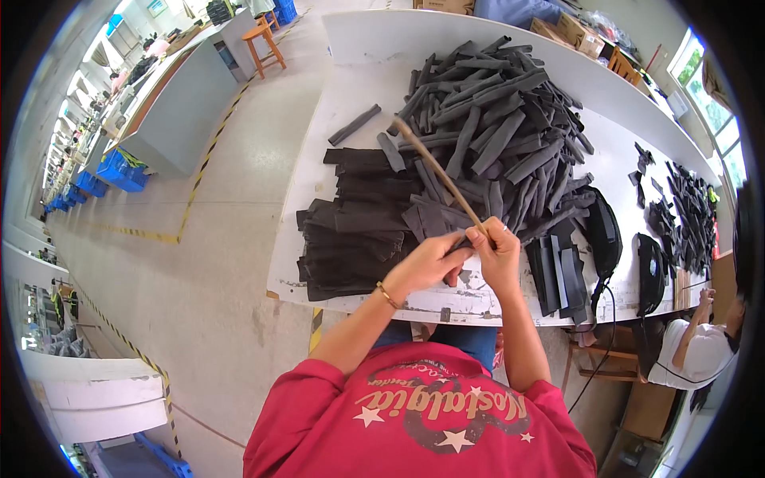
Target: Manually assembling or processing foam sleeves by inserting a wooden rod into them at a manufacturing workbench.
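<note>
My right hand (500, 253) is closed round the near end of a slim wooden stick (440, 171), which slants away to the far left over the table. Close beside it, my left hand (429, 264) is closed on a dark grey fabric piece (460, 244), mostly hidden by the fingers. Whether the fabric is around the stick or just against it, I cannot tell. Beyond both hands rises a large heap of dark grey fabric tubes (498, 119). To the left lie flatter, layered stacks of dark fabric pieces (351, 247).
Right of my hands lie flat dark strips (555, 275) and a black rounded pouch-like thing (603, 235) with a cord near it. Another heap of dark pieces (692, 215) is farther right, near a seated person in white (689, 354). A raised white board (382, 36) edges the table's far side.
</note>
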Demonstrator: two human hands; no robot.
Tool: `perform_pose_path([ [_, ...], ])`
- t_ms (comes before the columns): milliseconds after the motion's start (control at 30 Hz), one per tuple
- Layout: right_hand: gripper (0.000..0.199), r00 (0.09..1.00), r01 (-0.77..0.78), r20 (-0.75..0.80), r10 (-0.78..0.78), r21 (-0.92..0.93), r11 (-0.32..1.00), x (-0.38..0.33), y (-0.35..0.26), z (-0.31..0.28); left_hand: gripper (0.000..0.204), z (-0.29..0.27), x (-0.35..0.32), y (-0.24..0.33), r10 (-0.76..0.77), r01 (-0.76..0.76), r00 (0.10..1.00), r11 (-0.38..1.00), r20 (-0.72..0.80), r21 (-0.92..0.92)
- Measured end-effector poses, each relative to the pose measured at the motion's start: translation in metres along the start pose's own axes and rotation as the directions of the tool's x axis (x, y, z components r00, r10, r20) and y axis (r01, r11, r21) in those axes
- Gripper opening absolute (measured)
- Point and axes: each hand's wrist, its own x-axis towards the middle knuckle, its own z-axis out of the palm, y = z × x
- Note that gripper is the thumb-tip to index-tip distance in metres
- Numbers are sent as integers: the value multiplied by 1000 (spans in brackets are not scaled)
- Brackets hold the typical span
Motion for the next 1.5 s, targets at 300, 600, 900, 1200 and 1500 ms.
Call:
perform_pose_path([
  [300, 26, 890, -22, -447, 88, 149, 989, 46, -6, 4, 27, 65, -36, -26, -57, -10, 970, 961, -235, -277],
  [600, 33, 852, -198, -383, 357, 396, 897, 65, 2, -19, 27, 64, -89, -47, -274, 274, 944, 961, -182, -28],
  [900, 23, 931, -260, -53, 360, 594, 761, 24, -25, 13, 10, 13, 15, -8, 117, -294, 781, 935, -613, -196],
  [1200, 13, 945, -323, 56, 323, 332, 886, 4, 0, 17, 28, 17, 15, -7, -126, -213, 752, 883, -648, -418],
  [1500, 28, 866, 82, -487, -115, -88, 993, 177, -37, -56, 25, -10, -12, -37, -37, 89, 872, 993, -488, 84],
])
